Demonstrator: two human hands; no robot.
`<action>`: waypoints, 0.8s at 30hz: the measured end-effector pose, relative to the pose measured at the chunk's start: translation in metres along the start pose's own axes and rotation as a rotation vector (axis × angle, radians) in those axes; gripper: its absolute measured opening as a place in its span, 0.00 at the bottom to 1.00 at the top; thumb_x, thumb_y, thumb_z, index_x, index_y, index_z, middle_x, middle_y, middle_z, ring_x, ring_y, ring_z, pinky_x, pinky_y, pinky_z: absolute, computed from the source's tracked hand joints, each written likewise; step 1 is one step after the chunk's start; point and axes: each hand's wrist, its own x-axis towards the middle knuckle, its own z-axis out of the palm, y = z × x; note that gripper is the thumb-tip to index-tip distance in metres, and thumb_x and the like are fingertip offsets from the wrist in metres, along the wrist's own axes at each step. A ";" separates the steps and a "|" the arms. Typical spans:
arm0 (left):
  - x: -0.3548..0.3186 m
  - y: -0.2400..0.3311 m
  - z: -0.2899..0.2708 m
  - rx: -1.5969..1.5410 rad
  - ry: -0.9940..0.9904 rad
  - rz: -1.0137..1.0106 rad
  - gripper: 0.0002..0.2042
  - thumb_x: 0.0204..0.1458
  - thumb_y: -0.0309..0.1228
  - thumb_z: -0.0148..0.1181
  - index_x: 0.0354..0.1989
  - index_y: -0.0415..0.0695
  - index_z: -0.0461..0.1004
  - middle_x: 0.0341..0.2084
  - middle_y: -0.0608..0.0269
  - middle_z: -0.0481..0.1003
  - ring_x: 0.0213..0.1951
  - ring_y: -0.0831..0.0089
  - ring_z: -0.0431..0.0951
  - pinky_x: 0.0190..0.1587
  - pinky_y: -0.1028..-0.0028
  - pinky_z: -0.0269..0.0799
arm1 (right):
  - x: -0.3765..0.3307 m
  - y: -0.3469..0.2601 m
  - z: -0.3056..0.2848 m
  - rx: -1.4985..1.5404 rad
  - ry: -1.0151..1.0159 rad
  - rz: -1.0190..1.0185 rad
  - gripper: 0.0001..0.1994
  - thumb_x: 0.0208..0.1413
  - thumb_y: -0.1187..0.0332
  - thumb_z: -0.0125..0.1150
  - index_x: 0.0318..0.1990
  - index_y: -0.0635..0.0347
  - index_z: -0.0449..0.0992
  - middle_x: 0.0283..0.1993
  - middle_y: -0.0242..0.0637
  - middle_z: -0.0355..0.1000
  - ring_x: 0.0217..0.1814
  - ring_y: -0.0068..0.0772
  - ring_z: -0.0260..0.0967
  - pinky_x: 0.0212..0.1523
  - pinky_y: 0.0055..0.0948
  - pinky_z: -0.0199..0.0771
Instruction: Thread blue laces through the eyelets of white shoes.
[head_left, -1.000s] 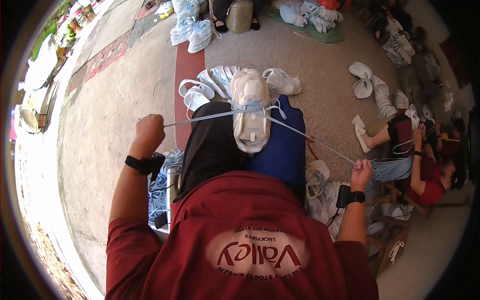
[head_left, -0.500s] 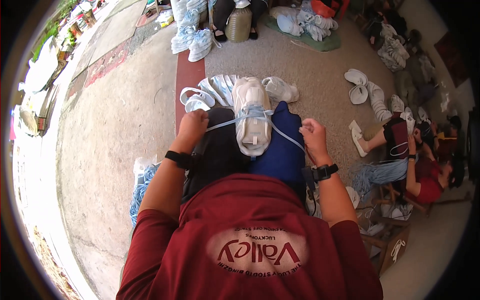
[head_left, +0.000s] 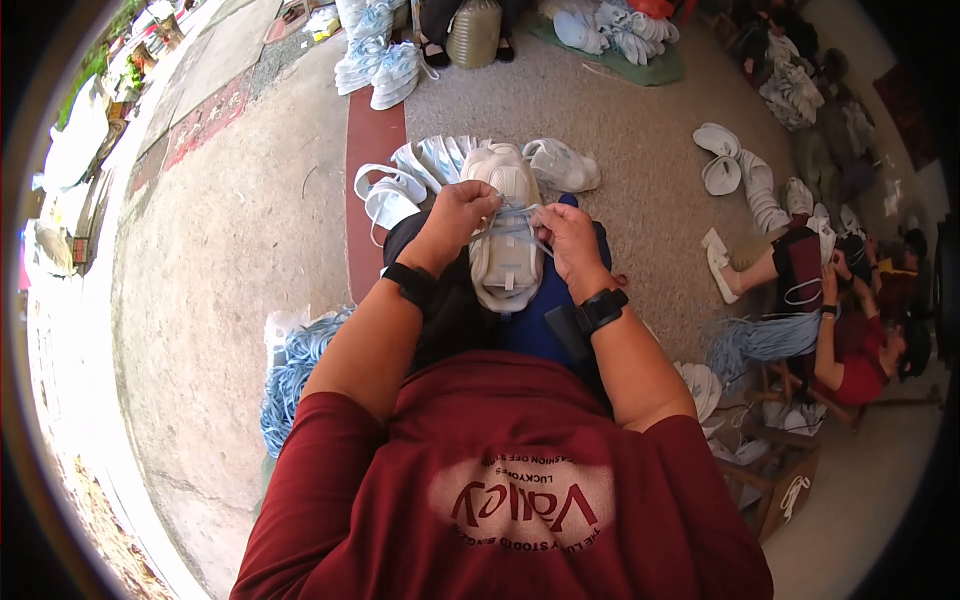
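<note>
Right now the pale sneaker (head_left: 507, 232) lies sole-down along my lap, toe pointing away from me, between the black trouser leg and the blue cloth (head_left: 530, 325). Both hands are at its lacing, approx mid-shoe. My left hand (head_left: 462, 212) is curled w/ fingertips pinched on the light blue lace (head_left: 515, 218); my right hand (head_left: 563, 235) is closed the same way, pinching the lace from the other side — knuckles nearly touching over the tongue.

To do this bit well, I reckon: keep the shoe pressed steady on my thighs so it doesn't roll, pull both lace ends evenly, keep the lace flat, not twisted, thru the eyelets. Tension should match left vs right — else the upper puckers.

Ahead of my knees on the floor: more white shoes (head_left: 560, 165) fanned out. By my left hip, a heap of blue laces (head_left: 295, 365). Another person (head_left: 850, 330) sits off to my right, well apart.
</note>
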 end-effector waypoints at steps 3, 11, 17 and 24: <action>0.005 0.011 -0.010 0.185 -0.260 0.112 0.08 0.48 0.29 0.56 0.32 0.36 0.72 0.21 0.67 0.71 0.25 0.80 0.69 0.25 0.77 0.64 | 0.004 -0.004 -0.006 -0.077 -0.216 0.031 0.09 0.51 0.69 0.56 0.26 0.66 0.73 0.24 0.31 0.69 0.22 0.18 0.59 0.25 0.17 0.60; -0.008 -0.018 -0.009 0.689 0.238 0.073 0.15 0.42 0.38 0.57 0.20 0.35 0.71 0.16 0.46 0.71 0.21 0.57 0.73 0.28 0.63 0.67 | -0.010 0.000 -0.002 -0.544 0.073 -0.134 0.14 0.49 0.69 0.58 0.15 0.62 0.68 0.16 0.28 0.61 0.15 0.17 0.56 0.16 0.21 0.55; -0.020 -0.020 -0.010 0.610 0.251 0.177 0.17 0.46 0.41 0.57 0.23 0.35 0.70 0.17 0.48 0.71 0.22 0.56 0.73 0.29 0.63 0.68 | -0.031 -0.015 -0.004 -0.305 0.034 -0.018 0.04 0.44 0.74 0.59 0.25 0.64 0.72 0.19 0.28 0.65 0.15 0.17 0.58 0.14 0.19 0.54; -0.060 -0.034 -0.090 -0.020 0.411 0.200 0.08 0.47 0.24 0.61 0.22 0.44 0.67 0.19 0.75 0.68 0.22 0.88 0.62 0.23 0.85 0.56 | -0.044 -0.032 -0.094 0.217 0.431 0.017 0.08 0.37 0.84 0.51 0.26 0.61 0.68 0.18 0.25 0.58 0.13 0.16 0.51 0.13 0.15 0.50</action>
